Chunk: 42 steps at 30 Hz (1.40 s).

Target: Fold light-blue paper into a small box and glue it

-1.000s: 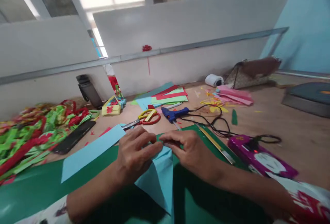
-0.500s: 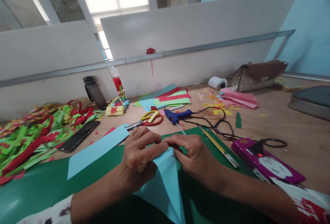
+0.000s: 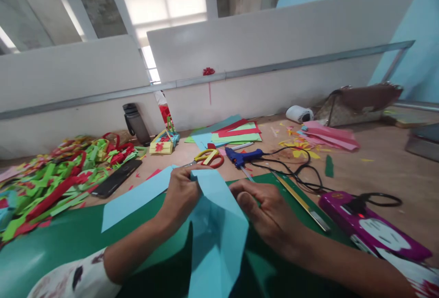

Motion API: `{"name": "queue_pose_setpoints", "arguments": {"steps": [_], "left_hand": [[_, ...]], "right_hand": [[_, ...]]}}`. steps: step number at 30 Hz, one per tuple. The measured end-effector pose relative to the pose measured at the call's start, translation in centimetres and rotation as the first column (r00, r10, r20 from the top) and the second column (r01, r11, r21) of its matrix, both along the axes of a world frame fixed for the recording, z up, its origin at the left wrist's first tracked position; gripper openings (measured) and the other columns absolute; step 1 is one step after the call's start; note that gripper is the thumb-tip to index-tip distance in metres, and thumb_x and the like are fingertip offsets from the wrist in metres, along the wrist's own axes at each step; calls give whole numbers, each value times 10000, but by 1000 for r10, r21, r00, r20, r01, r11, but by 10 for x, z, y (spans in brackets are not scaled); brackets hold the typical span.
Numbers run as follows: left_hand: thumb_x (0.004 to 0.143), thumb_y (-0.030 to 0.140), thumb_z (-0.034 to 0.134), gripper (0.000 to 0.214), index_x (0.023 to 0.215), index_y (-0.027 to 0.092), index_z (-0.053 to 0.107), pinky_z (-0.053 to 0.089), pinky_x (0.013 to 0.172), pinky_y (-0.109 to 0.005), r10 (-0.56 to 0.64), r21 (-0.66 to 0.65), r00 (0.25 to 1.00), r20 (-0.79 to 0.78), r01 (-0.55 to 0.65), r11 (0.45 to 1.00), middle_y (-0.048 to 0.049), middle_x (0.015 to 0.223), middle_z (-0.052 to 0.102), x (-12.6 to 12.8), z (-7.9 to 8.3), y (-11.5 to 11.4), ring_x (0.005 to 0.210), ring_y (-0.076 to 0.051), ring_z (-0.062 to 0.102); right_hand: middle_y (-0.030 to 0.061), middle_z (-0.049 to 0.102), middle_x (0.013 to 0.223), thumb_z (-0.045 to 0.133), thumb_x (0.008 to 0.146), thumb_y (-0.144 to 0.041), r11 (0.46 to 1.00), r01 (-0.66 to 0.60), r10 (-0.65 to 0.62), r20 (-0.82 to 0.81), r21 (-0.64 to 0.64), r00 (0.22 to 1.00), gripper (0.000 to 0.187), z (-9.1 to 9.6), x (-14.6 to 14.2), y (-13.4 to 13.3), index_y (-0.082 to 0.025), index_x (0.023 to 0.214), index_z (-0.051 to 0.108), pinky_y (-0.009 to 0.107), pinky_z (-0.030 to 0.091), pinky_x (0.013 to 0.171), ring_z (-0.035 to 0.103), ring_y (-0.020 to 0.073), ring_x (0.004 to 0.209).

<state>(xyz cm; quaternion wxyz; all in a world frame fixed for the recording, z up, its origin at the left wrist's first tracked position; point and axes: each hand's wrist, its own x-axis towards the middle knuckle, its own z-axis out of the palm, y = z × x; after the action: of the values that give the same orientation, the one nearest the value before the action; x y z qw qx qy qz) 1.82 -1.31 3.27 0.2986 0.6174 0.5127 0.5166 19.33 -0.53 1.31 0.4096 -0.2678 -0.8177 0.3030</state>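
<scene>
A light blue sheet of folded paper (image 3: 216, 229) stands up over the green mat (image 3: 144, 225), its creases showing and its lower end running out of view. My left hand (image 3: 181, 193) is closed on its upper left edge. At the paper's right edge is my right hand (image 3: 260, 202), fingers curled and pressed together on the side of the sheet; its fingertips are partly hidden. Behind my left hand lies a flat light blue paper strip (image 3: 137, 197). Scissors (image 3: 207, 157) with yellow and red handles rest just beyond the paper.
Past my right hand are a blue glue gun (image 3: 243, 155), a yellow cutter knife (image 3: 300, 202) and a purple power strip (image 3: 370, 225) with a cable. To the left lie a phone (image 3: 118, 179) and a heap of paper strips (image 3: 68, 174). A bottle (image 3: 136, 124) stands behind.
The blue paper has been raised and opened out, showing a broad inner face. My hands, together at its top before, are now apart on either side. The view has shifted slightly left.
</scene>
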Motion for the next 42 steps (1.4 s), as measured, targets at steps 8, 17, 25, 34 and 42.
{"name": "queue_pose_setpoints", "arguments": {"steps": [8, 17, 25, 34, 42], "left_hand": [[653, 114, 523, 130, 659, 119, 653, 356, 386, -148, 113, -27, 975, -190, -121, 992, 20, 521, 587, -15, -15, 24, 441, -92, 494], [670, 34, 484, 284, 743, 161, 727, 470, 533, -170, 71, 81, 945, -320, -48, 996, 15, 686, 704, -16, -21, 23, 639, -142, 636], [654, 45, 557, 252, 809, 138, 732, 529, 557, -225, 145, 181, 940, -307, -92, 979, -48, 754, 735, -18, -23, 24, 672, -193, 678], [680, 71, 571, 245, 843, 165, 728, 548, 653, -267, 151, 308, 935, -322, -48, 950, -50, 759, 739, -20, -26, 21, 670, -187, 686], [676, 82, 571, 238, 833, 165, 728, 541, 624, -249, 146, 353, 934, -326, -23, 935, -57, 783, 738, -18, -25, 18, 701, -194, 688]], "right_hand": [[11, 516, 554, 360, 713, -766, 986, 156, -138, 221, -63, 965, 606, 6, -2, -9, -182, 596, 470, 267, 338, 513, 465, 137, 521], [-49, 262, 540, 392, 875, -392, 977, 117, -68, 261, -177, 963, 394, -4, -6, -3, -194, 558, 265, 228, 196, 423, 249, 75, 478], [-41, 344, 555, 420, 725, -152, 979, 47, 27, 360, -196, 932, 194, -7, -5, -7, -181, 548, 345, 218, 238, 464, 323, 84, 521], [-60, 432, 511, 449, 605, -72, 996, 71, -85, 424, 48, 902, 134, -25, -6, -8, -182, 564, 385, 218, 250, 509, 384, 72, 489], [-36, 529, 523, 476, 595, -77, 987, 106, -151, 467, 121, 871, 111, -26, -7, -10, -182, 566, 455, 240, 229, 509, 439, 95, 506]]}}
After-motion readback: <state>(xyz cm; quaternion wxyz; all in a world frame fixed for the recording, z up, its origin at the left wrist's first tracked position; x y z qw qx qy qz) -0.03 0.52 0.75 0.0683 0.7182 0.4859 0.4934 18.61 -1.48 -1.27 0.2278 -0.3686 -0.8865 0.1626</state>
